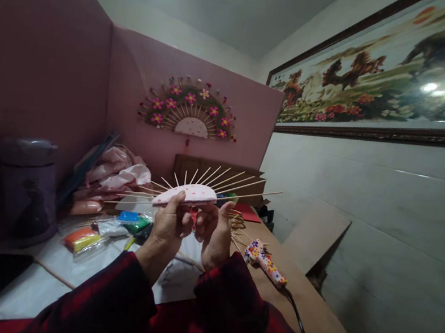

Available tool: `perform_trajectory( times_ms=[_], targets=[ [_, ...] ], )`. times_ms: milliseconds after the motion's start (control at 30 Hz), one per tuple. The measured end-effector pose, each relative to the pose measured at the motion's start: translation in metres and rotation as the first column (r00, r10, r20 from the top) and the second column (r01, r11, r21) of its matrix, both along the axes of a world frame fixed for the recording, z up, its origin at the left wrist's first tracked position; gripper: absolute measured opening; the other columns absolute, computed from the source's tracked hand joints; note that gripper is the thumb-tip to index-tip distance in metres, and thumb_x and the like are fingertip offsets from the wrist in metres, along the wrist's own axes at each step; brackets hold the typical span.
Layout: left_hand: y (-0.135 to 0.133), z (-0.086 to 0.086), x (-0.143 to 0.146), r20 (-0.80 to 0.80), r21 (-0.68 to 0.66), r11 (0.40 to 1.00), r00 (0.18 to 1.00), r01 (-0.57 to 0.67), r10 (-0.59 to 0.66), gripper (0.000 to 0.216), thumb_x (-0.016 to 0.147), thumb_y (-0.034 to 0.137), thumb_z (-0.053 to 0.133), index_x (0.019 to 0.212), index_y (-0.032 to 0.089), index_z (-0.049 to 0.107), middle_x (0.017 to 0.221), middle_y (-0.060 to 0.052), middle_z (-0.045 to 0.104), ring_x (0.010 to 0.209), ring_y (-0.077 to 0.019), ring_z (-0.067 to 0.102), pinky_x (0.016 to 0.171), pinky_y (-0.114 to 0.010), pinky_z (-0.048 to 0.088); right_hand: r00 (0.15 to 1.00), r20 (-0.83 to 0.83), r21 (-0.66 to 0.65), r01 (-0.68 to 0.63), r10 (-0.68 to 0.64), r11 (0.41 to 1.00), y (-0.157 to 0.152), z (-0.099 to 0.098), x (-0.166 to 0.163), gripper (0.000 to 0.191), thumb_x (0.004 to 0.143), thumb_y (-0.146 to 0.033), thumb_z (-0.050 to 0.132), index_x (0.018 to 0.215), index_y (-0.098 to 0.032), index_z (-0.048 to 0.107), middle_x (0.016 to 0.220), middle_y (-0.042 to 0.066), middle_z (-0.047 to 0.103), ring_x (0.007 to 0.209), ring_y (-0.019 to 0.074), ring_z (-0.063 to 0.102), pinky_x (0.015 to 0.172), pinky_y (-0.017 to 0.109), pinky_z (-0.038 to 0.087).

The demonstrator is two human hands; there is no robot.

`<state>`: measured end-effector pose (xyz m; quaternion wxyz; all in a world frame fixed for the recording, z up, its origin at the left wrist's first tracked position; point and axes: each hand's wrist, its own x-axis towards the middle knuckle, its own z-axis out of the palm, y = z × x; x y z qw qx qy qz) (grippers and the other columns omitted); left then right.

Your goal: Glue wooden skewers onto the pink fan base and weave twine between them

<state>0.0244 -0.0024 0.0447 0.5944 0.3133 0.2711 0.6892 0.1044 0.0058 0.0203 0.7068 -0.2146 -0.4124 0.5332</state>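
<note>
We hold the spotted half-disc (190, 192) up above the white sheet (34, 294), its thin sticks (249, 195) fanning outward. Our left hand (165, 231) is clamped on its near edge, thumb on top; our right hand (214, 240) curls beneath the right end, though we cannot tell whether it grips. A flower-patterned glue gun (266, 262) lies on cardboard (308, 316) to the right.

A matt, cloth-like finish is being shown by the dotted half-disc (192, 191), smooth bare wood by its sticks (249, 195). Light is being reflected by the glossy horse picture (349, 80); crinkled clear plastic is being shown by the packets (82, 239).
</note>
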Motion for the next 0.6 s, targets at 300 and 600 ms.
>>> perform_trajectory(
  times_ms=[300, 600],
  targets=[
    [0.001, 0.002, -0.007, -0.001, 0.039, 0.991, 0.992, 0.126, -0.127, 0.036, 0.071, 0.042, 0.061, 0.049, 0.018, 0.046, 0.032, 0.004, 0.04, 0.029, -0.0088, 0.039, 0.032, -0.02, 0.025, 0.988, 0.099, 0.213, 0.094, -0.118, 0.972, -0.004, -0.004, -0.004, 0.044, 0.078, -0.06, 0.059, 0.073, -0.017, 0.058, 0.051, -0.006, 0.048, 0.035, 0.0038, 0.032, 0.032, 0.017, 0.023],
    [0.0, -0.002, -0.004, 0.093, 0.136, 0.944, 0.945, 0.3, -0.314, 0.018, 0.077, 0.028, 0.063, 0.088, 0.014, 0.064, 0.066, -0.001, 0.067, 0.049, -0.0096, 0.057, 0.046, -0.02, 0.045, 0.831, 0.207, 0.299, 0.449, -0.516, 0.842, -0.007, -0.004, -0.001, 0.022, 0.082, -0.04, 0.063, 0.086, -0.019, 0.068, 0.074, 0.002, 0.065, 0.067, 0.0149, 0.058, 0.065, 0.027, 0.048]
  ],
)
